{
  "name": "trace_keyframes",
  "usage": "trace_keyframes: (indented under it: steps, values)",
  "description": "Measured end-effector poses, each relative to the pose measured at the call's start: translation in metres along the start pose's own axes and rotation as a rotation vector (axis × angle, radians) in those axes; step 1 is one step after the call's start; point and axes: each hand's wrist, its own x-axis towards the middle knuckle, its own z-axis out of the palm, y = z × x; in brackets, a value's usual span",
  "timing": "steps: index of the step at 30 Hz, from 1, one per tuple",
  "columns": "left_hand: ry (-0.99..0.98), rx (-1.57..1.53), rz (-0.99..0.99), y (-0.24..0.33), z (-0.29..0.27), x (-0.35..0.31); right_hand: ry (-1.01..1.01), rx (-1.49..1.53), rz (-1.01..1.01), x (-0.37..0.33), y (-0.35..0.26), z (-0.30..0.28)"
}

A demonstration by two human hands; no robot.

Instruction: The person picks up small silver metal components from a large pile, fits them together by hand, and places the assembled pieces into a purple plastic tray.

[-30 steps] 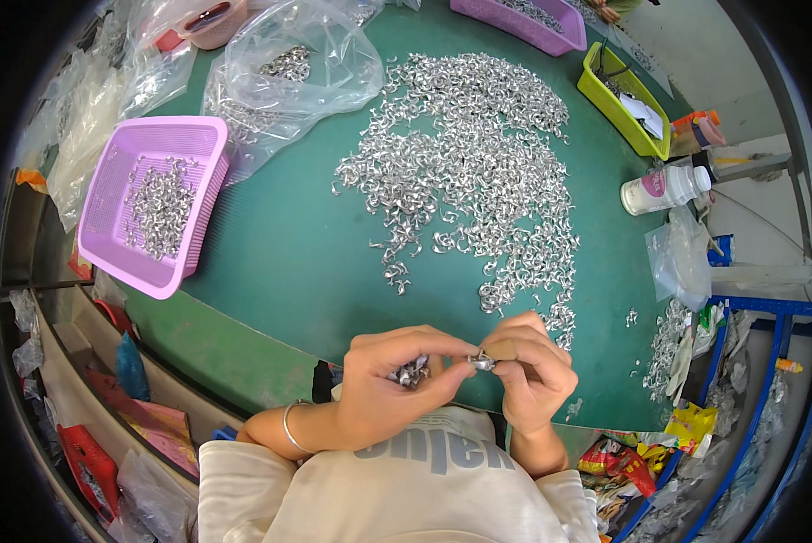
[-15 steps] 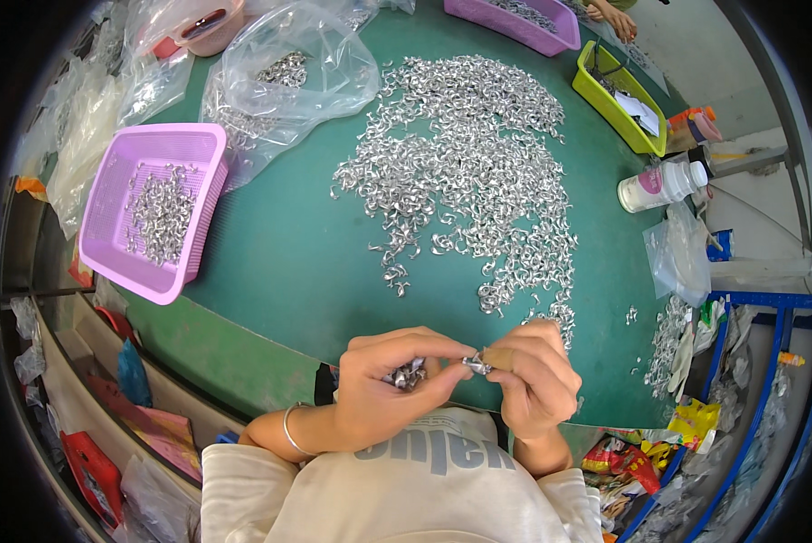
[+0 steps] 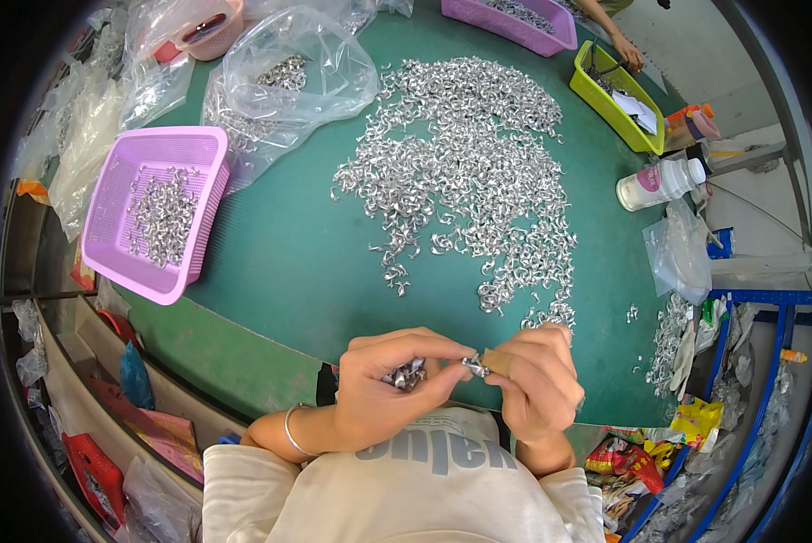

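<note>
My left hand (image 3: 392,389) is closed around several small shiny metal parts (image 3: 406,374) in its palm. Its thumb and forefinger pinch one curved silvery metal part (image 3: 475,366) in front of my chest. My right hand (image 3: 539,385) is closed too, its fingertips against the other end of that same part. A tan wrap (image 3: 497,363) covers a finger of the right hand. Just beyond my hands, a broad pile of similar curved metal parts (image 3: 478,163) spreads over the green table (image 3: 288,244).
At left stands a lilac basket (image 3: 107,213) with metal parts; behind it lies a clear plastic bag (image 3: 343,77). A purple bin (image 3: 515,32), a lime tray (image 3: 596,100) and a white bottle (image 3: 659,185) line the far right. Another person's hand (image 3: 627,52) shows beyond the tray.
My hands stay nearly in place, the right fingers shifting slightly at the pinched part. The other person's hand at the far right has moved down beside the lime tray.
</note>
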Motion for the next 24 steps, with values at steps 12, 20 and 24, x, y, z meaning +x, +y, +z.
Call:
trace_keyframes:
  steps: [12,20,24]
  values:
    - [-0.075,0.108,0.031,0.014,-0.003,-0.001,0.055,0.05,-0.014,-0.005,0.002,0.003]
    - [-0.061,0.19,0.274,0.011,0.002,-0.003,0.105,0.119,-0.018,-0.013,0.005,0.007]
    - [-0.064,0.201,0.3,0.011,0.001,-0.001,0.094,0.091,-0.018,-0.011,0.004,0.006]
